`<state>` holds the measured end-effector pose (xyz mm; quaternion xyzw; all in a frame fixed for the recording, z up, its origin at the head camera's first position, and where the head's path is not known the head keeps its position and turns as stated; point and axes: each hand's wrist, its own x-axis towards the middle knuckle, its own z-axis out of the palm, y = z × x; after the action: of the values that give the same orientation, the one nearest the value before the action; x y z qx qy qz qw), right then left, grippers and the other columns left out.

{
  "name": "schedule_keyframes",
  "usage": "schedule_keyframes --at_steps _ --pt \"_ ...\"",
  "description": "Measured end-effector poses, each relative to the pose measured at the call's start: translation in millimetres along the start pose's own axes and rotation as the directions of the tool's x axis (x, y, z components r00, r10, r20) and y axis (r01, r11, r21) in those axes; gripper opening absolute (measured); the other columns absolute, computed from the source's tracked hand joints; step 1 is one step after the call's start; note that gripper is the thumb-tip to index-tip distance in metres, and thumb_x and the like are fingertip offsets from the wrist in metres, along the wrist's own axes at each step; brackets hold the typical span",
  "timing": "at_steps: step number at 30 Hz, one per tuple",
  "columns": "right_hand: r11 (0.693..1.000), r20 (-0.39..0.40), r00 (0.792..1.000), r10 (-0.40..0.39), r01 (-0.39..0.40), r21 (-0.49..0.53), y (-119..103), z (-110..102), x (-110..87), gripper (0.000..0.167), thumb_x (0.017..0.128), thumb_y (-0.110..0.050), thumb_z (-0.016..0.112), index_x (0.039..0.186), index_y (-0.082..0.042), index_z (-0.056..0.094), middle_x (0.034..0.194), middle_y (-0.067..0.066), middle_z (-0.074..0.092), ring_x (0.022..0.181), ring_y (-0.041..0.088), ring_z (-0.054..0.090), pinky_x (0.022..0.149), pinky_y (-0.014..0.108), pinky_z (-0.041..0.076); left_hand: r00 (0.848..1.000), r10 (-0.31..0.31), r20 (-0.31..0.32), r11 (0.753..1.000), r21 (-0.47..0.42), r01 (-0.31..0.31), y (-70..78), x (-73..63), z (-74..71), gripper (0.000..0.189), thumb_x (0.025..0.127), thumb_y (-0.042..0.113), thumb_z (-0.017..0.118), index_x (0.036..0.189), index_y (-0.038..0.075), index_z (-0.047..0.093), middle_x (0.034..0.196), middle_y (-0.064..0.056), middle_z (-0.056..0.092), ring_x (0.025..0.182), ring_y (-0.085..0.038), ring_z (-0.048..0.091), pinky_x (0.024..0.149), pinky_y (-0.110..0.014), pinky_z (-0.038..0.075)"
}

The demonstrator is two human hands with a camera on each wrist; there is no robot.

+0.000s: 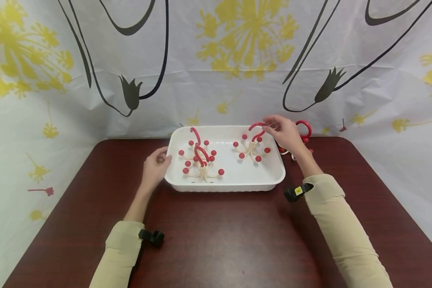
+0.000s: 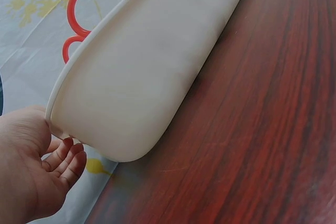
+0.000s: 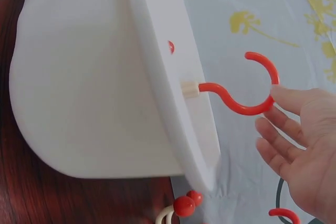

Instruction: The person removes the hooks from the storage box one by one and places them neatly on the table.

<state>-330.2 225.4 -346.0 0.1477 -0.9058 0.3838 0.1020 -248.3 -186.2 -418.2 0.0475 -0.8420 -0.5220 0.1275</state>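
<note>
A white plastic tray stands toward the back of the table. My left hand grips its left end, thumb at the rim and fingers curled beneath, as the left wrist view shows. Over the tray's right side, my right hand pinches the red hook of a hanger between thumb and fingers. Its cream arms, tipped with red balls, spread out within the tray. Two similar hangers, one in front and one behind, sit close together at the tray's left, their arms overlapping in the head view.
Behind my right hand, outside the tray's right end, lies at least one more red-hooked hanger, partly hidden by the hand and forearm. A white curtain with yellow and grey flowers hangs behind the dark red wooden table.
</note>
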Motion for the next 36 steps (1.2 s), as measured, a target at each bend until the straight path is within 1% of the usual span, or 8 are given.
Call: schedule_keyframes --at_steps 3,7,14,22,26,31,33,36 --pt "1.0 0.012 1.0 0.02 -0.02 0.0 -2.8 2.6 0.5 0.035 0.099 -0.021 0.067 0.13 -0.006 0.064 0.119 0.015 0.067 0.104 0.03 0.062 0.09 0.047 0.052 1.0 -0.005 0.002 1.0 -0.004 0.005 -0.1 0.1 -0.1 0.04 0.099 0.013 0.062 0.136 0.001 0.061 0.099 -0.014 0.06 0.093 -0.026 0.059 0.08 -0.028 0.049" --pt "1.0 0.009 1.0 0.024 -0.023 -0.018 -3.8 4.9 1.7 0.031 0.099 -0.019 0.067 0.126 -0.005 0.067 0.116 0.015 0.069 0.1 0.029 0.063 0.087 0.045 0.052 1.0 -0.003 0.004 1.0 -0.005 0.003 1.0 -0.3 -0.4 0.04 0.099 0.013 0.062 0.137 0.0 0.06 0.099 -0.015 0.06 0.094 -0.027 0.06 0.082 -0.031 0.05" --pt "0.999 -0.002 1.0 0.008 -0.008 -0.041 -1.2 7.3 2.6 0.028 0.098 -0.017 0.067 0.122 -0.002 0.069 0.109 0.017 0.071 0.095 0.029 0.065 0.084 0.044 0.052 1.0 0.005 0.001 1.0 -0.003 -0.005 2.3 -0.8 0.4 0.039 0.099 0.012 0.062 0.136 0.0 0.06 0.098 -0.015 0.06 0.092 -0.026 0.059 0.079 -0.027 0.049" --pt "0.999 -0.034 0.999 -0.029 0.028 -0.035 -7.5 5.9 -1.2 0.025 0.098 -0.014 0.068 0.118 -0.001 0.071 0.107 0.017 0.072 0.093 0.027 0.065 0.081 0.042 0.051 1.0 0.002 -0.005 1.0 0.0 -0.002 -0.5 -0.1 1.1 0.039 0.099 0.013 0.061 0.136 0.001 0.06 0.098 -0.014 0.06 0.093 -0.026 0.06 0.08 -0.028 0.049" --pt "0.998 -0.058 0.997 -0.058 0.055 -0.041 -12.3 2.5 -2.7 0.025 0.098 -0.014 0.068 0.118 -0.001 0.072 0.108 0.016 0.072 0.092 0.026 0.065 0.077 0.034 0.05 1.0 -0.007 -0.002 1.0 -0.007 0.007 -0.1 -0.8 0.4 0.039 0.099 0.014 0.061 0.137 0.001 0.06 0.099 -0.014 0.06 0.093 -0.026 0.06 0.08 -0.027 0.049" --pt "0.995 -0.093 0.991 -0.095 0.093 -0.026 -18.5 -4.3 -3.6 0.024 0.097 -0.013 0.069 0.117 -0.001 0.072 0.106 0.017 0.072 0.091 0.028 0.067 0.071 0.019 0.046 1.0 -0.006 0.001 1.0 -0.016 0.006 2.0 -2.1 -0.5 0.039 0.099 0.013 0.061 0.137 0.0 0.06 0.099 -0.015 0.06 0.093 -0.026 0.06 0.08 -0.026 0.048" --pt "0.995 -0.105 0.989 -0.103 0.103 -0.007 -21.8 -7.7 -4.4 0.023 0.096 -0.011 0.07 0.117 -0.001 0.072 0.103 0.018 0.073 0.09 0.03 0.067 0.069 0.018 0.045 1.0 -0.003 0.001 1.0 -0.018 0.003 2.9 -2.4 -0.5 0.04 0.099 0.014 0.061 0.136 0.0 0.06 0.099 -0.015 0.06 0.093 -0.026 0.06 0.08 -0.026 0.048" --pt "0.994 -0.123 0.987 -0.106 0.107 0.005 -26.5 -13.3 -5.8 0.022 0.096 -0.012 0.07 0.116 -0.002 0.073 0.099 0.017 0.073 0.089 0.03 0.067 0.068 0.02 0.043 1.0 0.0 0.001 1.0 -0.019 0.0 3.8 -2.5 -0.6 0.04 0.099 0.013 0.061 0.137 0.0 0.06 0.098 -0.015 0.06 0.093 -0.026 0.06 0.079 -0.025 0.048"
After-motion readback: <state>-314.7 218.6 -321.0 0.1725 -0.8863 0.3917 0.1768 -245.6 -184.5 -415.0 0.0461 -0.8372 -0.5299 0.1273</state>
